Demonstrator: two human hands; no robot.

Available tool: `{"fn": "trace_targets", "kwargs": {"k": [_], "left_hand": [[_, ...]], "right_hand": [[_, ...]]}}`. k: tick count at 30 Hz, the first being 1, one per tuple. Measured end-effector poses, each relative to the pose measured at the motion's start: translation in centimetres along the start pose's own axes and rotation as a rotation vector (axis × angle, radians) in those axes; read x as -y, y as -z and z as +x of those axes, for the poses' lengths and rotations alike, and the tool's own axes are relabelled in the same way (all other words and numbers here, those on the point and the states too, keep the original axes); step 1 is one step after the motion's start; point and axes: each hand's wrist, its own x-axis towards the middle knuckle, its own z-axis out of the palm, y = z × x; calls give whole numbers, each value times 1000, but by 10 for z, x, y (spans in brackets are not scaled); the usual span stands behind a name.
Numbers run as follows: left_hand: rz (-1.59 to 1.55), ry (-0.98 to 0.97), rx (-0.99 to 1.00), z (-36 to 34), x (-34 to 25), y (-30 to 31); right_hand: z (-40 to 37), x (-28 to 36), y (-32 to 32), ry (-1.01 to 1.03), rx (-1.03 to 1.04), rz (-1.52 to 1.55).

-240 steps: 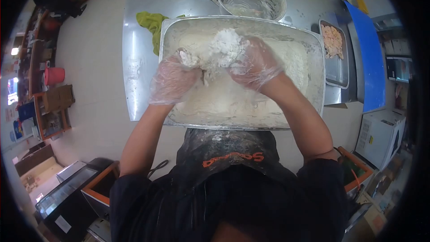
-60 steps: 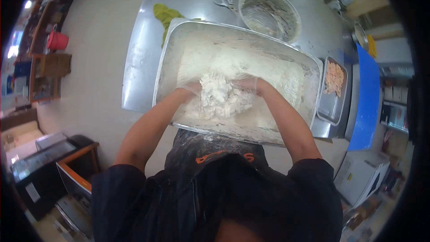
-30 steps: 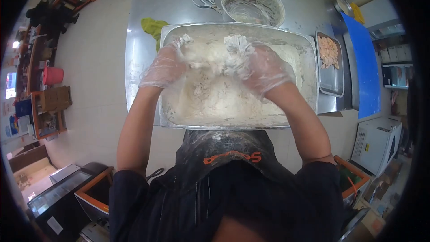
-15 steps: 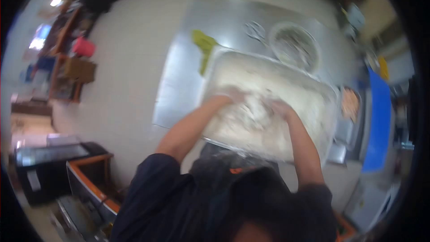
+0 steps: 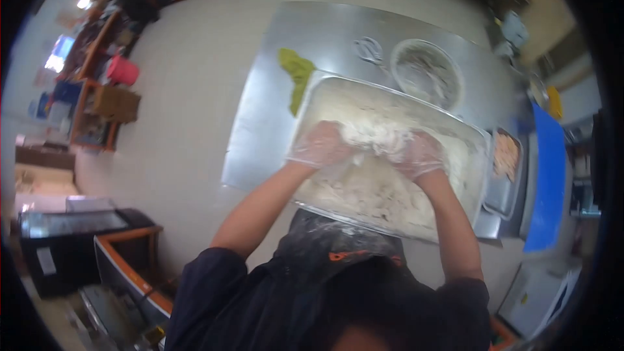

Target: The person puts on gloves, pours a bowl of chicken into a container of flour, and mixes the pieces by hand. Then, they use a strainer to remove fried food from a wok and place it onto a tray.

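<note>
A large metal tray (image 5: 396, 93) filled with white flour (image 5: 344, 101) lies in front of me. My left hand (image 5: 323, 143), in a clear plastic glove, is closed on the left end of a heap of flour-coated pieces (image 5: 374, 135). On the heap's right end, my right hand (image 5: 422, 154), gloved likewise, has its fingers curled into it. The heap spans the gap between both hands, above the middle of the tray. Flour covers the pieces, so their kind cannot be made out. Several fingertips are hidden in the flour.
The tray rests on a steel table (image 5: 260, 101). Behind it stand a white-rimmed bowl (image 5: 396, 58) of wet-looking pieces and a metal utensil (image 5: 369, 50). A green cloth (image 5: 298, 75) lies left; a smaller tray (image 5: 500, 198) with orange-pink pieces (image 5: 506, 155) sits right, near a blue board (image 5: 546, 179).
My hands have moved apart and now have the floury heap between them, farther back in the tray. Earlier they were blurred and closer together.
</note>
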Motion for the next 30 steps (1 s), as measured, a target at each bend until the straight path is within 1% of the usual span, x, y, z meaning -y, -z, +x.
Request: {"fn": "trace_targets", "kwargs": {"k": [2,3,5,6,8,10,11,13,14,15,16,17,18,19,20,21,22,23,24,25,27,29,30], "left_hand": [[34,-55,-188,3,-2,-5],[28,-28,-228,7,0,-8],[21,47,-307,13,9,-14],[-27,61,-295,7,5,-11],[-115,91,-289,-12,-19,11],[-198,39,-213,-32,-43,40],[-242,15,-179,-36,-47,49],[-437,-115,-62,-28,-41,54],[-535,-177,-2,-25,-36,58],[-547,-271,2,-19,-26,58],[-558,-365,5,-11,-11,53],[-454,-431,11,-2,-1,52],[-353,-498,11,8,9,50],[-136,-531,14,18,17,54],[8,-411,-6,26,18,49],[156,-292,-9,33,19,45],[225,-20,-34,41,12,33],[200,26,-60,52,15,15],[170,75,-89,65,21,-6],[176,87,-166,79,30,-27],[198,103,-301,105,42,-63],[8,125,-114,121,35,-81],[-83,139,-5,123,35,-88]], "right_hand": [[-7,-14,-21,21,-270,73],[-11,-18,-29,47,-402,106],[-24,-1,7,93,-339,113],[-28,3,19,117,-303,126],[-32,-1,18,140,-386,114],[-45,2,32,130,-448,73],[-50,8,43,125,-375,60],[-56,17,58,118,-229,34],[-52,14,51,159,-195,429],[-45,7,39,191,-156,825],[-41,4,40,254,-131,918],[-38,1,40,317,-99,1012],[-36,1,52,411,-86,799],[-27,-7,51,416,4,687],[-19,-15,49,431,92,571],[0,-38,27,364,256,553],[14,-47,14,209,349,469],[27,-55,1,62,447,371],[37,-54,-7,-166,469,203],[49,-54,-27,-203,409,337],[73,-43,-89,-176,281,265],[87,-48,-143,-35,141,207],[86,-52,-166,25,76,370]]}}
